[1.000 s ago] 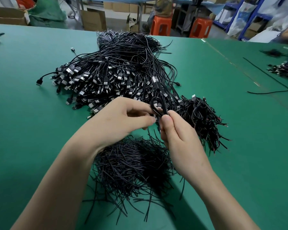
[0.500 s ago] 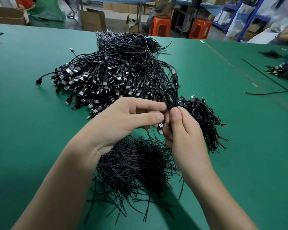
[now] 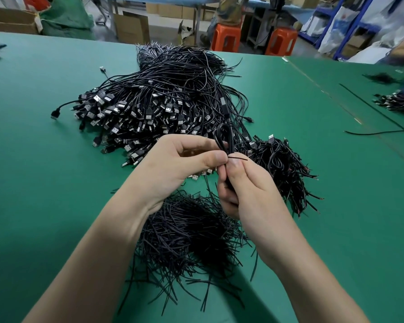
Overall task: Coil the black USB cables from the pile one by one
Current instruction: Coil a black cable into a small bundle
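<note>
Pile: loose black USB cables heaped mid-table on the green table.
Left hand: thumb and forefinger pinch a short tie.
Cable: raised between both hands; light, limp, probably springy, so best gripped at the loop's waist.
Right hand: clamped round the folded loop.
Room: bare mat beyond the coiled heap.

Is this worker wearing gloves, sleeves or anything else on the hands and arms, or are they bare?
They are bare. The left hand and right hand have no gloves, and no rings show on the fingers in view. The left forearm and right forearm are uncovered down to the picture's bottom edge: no sleeves, watch or wristband. The thumbnails look short and unpainted.
</note>
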A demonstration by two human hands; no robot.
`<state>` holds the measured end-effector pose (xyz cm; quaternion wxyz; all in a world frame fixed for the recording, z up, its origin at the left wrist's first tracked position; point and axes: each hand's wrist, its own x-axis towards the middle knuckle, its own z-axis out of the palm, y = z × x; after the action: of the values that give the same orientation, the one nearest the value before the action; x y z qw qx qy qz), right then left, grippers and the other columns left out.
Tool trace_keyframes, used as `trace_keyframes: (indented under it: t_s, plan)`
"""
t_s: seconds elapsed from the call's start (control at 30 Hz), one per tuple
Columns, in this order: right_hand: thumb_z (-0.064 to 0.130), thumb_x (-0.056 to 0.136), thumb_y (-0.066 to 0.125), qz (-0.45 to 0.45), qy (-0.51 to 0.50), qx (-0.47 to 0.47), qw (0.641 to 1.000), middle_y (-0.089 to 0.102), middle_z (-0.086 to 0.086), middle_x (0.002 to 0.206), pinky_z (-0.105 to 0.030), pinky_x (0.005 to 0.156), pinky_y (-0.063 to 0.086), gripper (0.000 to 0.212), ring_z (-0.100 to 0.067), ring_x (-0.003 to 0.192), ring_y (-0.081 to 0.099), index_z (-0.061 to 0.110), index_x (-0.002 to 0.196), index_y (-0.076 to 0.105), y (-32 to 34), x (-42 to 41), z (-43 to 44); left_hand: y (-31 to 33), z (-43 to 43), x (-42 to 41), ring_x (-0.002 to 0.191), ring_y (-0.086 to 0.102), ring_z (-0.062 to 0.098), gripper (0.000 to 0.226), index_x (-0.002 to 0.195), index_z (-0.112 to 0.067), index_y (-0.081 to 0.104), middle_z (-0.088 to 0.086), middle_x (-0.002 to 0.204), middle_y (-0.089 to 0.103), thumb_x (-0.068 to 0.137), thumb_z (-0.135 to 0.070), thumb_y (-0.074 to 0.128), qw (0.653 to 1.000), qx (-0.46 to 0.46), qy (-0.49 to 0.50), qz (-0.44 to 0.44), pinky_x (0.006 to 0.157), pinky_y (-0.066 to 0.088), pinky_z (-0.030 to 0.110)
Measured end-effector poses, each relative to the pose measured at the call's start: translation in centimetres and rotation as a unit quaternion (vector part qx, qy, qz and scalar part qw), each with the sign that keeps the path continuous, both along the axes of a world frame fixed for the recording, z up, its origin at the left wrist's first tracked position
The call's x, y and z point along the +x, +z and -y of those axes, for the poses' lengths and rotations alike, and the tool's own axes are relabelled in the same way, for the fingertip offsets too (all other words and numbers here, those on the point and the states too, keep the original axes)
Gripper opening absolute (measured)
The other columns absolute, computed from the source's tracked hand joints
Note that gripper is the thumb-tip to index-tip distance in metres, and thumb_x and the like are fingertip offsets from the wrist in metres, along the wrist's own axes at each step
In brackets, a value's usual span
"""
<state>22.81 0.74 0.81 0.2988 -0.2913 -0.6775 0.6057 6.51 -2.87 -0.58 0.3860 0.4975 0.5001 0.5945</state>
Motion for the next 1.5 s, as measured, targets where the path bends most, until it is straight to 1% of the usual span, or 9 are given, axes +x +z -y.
trace_keyframes:
  t_s: [0.13,0.37,0.73,0.9,1.0,1.1,1.23,1.4,1.5]
  plan:
    - [0.023,0.111,0.032,0.023,0.042,0.009,0.999,0.033,0.007,0.058,-0.018,0.043,0.022,0.037,-0.008,0.049,0.024,0.012,0.079,0.047,0.4,0.6,-0.6,-0.2,-0.2,0.4,0.08,0.061,0.035,0.017,0.073,-0.021,0.076,0.004,0.076,0.07,0.089,-0.028,0.075,0.999,0.03,-0.027,-0.008,0.086,0.05,0.049]
    - [0.044,0.107,0.04,-0.006,0.159,-0.162,0.974,0.03,0.006,0.058,-0.022,0.048,0.022,0.038,-0.01,0.045,0.026,0.019,0.084,0.058,0.8,2.0,-1.7,-0.4,-0.1,1.7,0.071,0.064,0.004,0.012,0.095,-0.02,0.077,-0.008,0.071,0.069,0.093,-0.026,0.067,0.993,0.047,-0.074,0.077,0.083,0.051,0.018]
    - [0.048,0.106,0.042,-0.074,0.151,-0.253,0.953,0.026,0.006,0.066,-0.021,0.046,0.022,0.035,-0.011,0.052,0.021,0.019,0.088,0.052,0.6,2.0,-1.5,-0.3,-0.7,3.2,0.064,0.055,-0.001,0.027,0.07,-0.033,0.074,-0.015,0.063,0.059,0.095,-0.034,0.063,0.997,0.05,-0.023,0.056,0.068,0.047,0.012]
    - [0.049,0.104,0.047,-0.061,0.099,-0.196,0.974,0.05,-0.002,0.069,-0.027,0.052,0.043,0.043,-0.015,0.055,0.045,0.008,0.102,0.058,0.0,1.8,-1.3,-0.6,-0.8,3.2,0.054,0.055,0.002,0.026,0.073,-0.028,0.072,-0.015,0.062,0.059,0.097,-0.032,0.063,0.997,0.031,-0.019,0.064,0.056,0.049,0.015]
    - [0.053,0.096,0.053,0.025,-0.035,0.034,0.999,0.069,0.007,0.081,-0.026,0.074,0.052,0.034,-0.011,0.074,0.068,0.02,0.105,0.06,-0.6,1.9,-1.5,-0.5,-0.7,2.7,0.053,0.057,0.002,0.029,0.074,-0.027,0.075,-0.013,0.063,0.064,0.101,-0.026,0.062,0.997,0.024,-0.022,0.069,0.054,0.047,0.015]
    - [0.044,0.093,0.065,0.068,-0.128,0.295,0.945,0.066,0.017,0.095,-0.017,0.076,0.048,0.02,-0.007,0.094,0.066,0.035,0.106,0.052,-0.7,2.4,-2.4,-0.3,-0.7,2.1,0.061,0.043,0.0,0.027,0.073,-0.032,0.076,-0.02,0.064,0.057,0.095,-0.039,0.064,1.0,-0.012,-0.005,0.008,0.059,0.038,0.012]
    - [0.031,0.095,0.07,0.06,-0.093,0.465,0.878,0.062,0.018,0.086,-0.009,0.07,0.04,0.01,0.001,0.079,0.059,0.026,0.097,0.062,-0.5,2.5,-3.6,-0.4,-0.5,1.8,0.06,0.04,0.001,0.03,0.069,-0.031,0.074,-0.019,0.062,0.049,0.097,-0.034,0.063,0.997,-0.069,-0.044,-0.009,0.055,0.036,0.011]
    - [0.027,0.093,0.074,0.005,-0.098,0.444,0.891,0.065,0.01,0.072,-0.013,0.058,0.043,0.013,-0.008,0.063,0.06,0.022,0.085,0.066,-0.1,2.1,-3.7,-0.1,-0.3,1.8,0.061,0.042,-0.002,0.031,0.074,-0.032,0.079,-0.018,0.063,0.05,0.1,-0.031,0.063,0.993,-0.087,-0.076,0.023,0.057,0.036,0.012]
    - [0.025,0.093,0.072,-0.076,-0.128,0.255,0.955,0.065,0.003,0.065,-0.023,0.049,0.042,0.02,-0.008,0.053,0.054,0.027,0.077,0.06,0.0,1.3,-3.1,0.1,-0.3,2.1,0.063,0.047,-0.002,0.025,0.075,-0.03,0.078,-0.017,0.066,0.059,0.098,-0.031,0.067,0.999,-0.025,-0.043,0.018,0.062,0.04,0.011]
